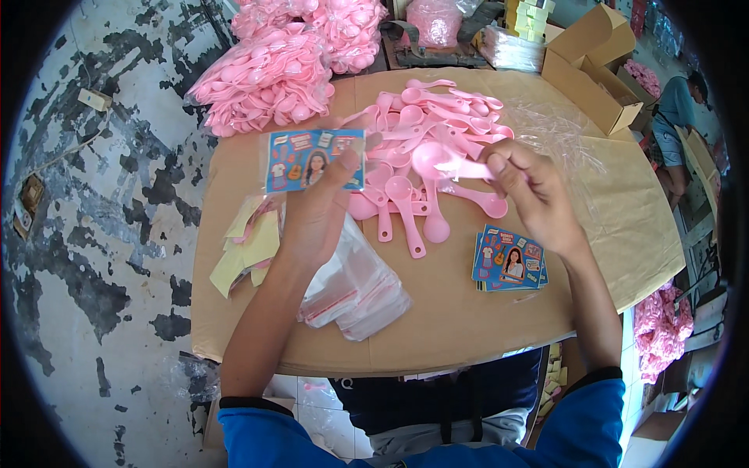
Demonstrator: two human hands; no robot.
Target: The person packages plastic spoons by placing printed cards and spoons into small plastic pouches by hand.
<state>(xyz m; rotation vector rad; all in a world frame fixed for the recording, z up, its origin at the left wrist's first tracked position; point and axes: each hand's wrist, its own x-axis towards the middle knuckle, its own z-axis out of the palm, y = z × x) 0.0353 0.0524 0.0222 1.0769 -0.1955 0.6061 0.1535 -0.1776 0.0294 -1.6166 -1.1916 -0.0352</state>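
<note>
Pink spoon point(466, 169), handle pinched by right hand point(540, 195), lies crosswise, bowl leftward toward blue card point(293, 161) gripped in left hand point(321, 196).

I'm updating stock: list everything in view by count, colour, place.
Table: one, brown, centre
Held spoon: one, pink, right hand
Held picture card: one, blue, left hand
Loose spoons: many, pink, table's middle
Bagged spoons: uncounted, pink, table's far left
Stacked picture cards: several, blue, table's right
Clear bags: several, transparent, table's near side
Paper slips: several, yellow, table's left
Cardboard box: one, brown, table's far right
Co-worker: one, teal top, far right
Pink pile: one, pink, beyond table's right
Left hand, right hand: two, bare, above table
</note>
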